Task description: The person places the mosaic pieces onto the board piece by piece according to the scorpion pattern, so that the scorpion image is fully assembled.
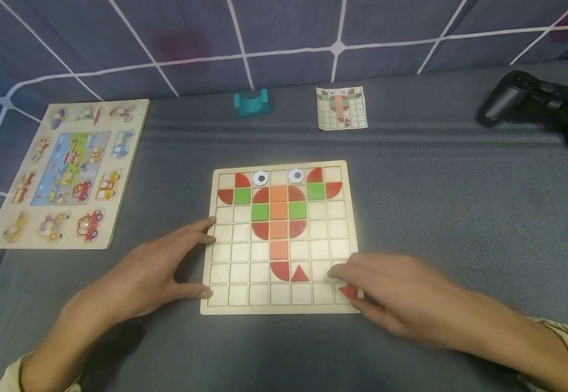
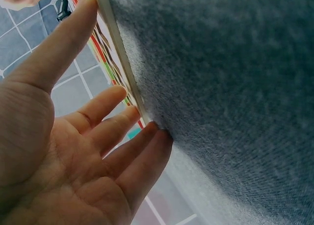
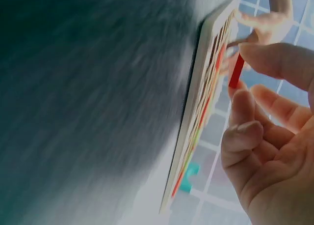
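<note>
A wooden grid board (image 1: 259,296) lies on the grey surface, with red, green and orange flat pieces and two googly-eye discs set in its squares. My right hand (image 1: 396,294) is over the board's lower right corner and pinches a small red piece (image 1: 348,292), which looks triangular, between thumb and finger. Edge-on, that red piece (image 3: 237,71) shows off the board in the right wrist view. A red triangle (image 1: 300,274) sits in a lower square, beside a red quarter-circle (image 1: 280,270). My left hand (image 1: 151,272) rests thumb and fingertips along the board's left edge, fingers spread and relaxed.
Behind the board lies a paper card (image 1: 341,124) printed with a similar pattern. Left of it sits a teal plastic holder (image 1: 252,103). A vehicle picture puzzle (image 1: 117,218) lies at far left, a black game controller (image 1: 533,100) at far right. Tile-patterned fabric (image 1: 288,27) rises behind.
</note>
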Demonstrator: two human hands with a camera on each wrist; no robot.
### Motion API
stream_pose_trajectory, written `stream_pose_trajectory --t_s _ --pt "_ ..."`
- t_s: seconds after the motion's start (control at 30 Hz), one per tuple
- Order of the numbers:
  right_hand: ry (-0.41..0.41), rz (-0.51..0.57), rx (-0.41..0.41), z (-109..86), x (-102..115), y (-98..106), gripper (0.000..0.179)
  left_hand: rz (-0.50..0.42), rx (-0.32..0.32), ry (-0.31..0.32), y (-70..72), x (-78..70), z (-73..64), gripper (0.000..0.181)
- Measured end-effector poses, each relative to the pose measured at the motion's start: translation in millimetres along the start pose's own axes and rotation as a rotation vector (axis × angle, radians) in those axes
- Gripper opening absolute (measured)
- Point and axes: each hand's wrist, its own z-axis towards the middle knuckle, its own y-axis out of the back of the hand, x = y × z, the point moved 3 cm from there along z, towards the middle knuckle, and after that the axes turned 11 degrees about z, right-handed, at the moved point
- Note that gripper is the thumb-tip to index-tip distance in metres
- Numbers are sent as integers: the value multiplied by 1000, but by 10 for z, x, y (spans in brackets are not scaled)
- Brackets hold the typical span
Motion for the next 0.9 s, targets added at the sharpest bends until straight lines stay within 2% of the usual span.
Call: stream_pose_trajectory --t_s 0.07,0.3,0.37,0.73,0.9 --pt "31 7 3 95 32 -61 37 -2 2 1 -3 0 -2 81" --pt "37 16 58 361 124 -236 35 -2 4 4 -16 -5 -2 80" --pt "50 6 50 406 134 -271 35 0 4 5 -19 -7 0 80" --pt "6 15 100 534 132 -347 31 1 1 -2 -8 -6 1 80" --pt "4 25 99 551 111 -343 27 8 -4 -13 3 -1 -9 78"
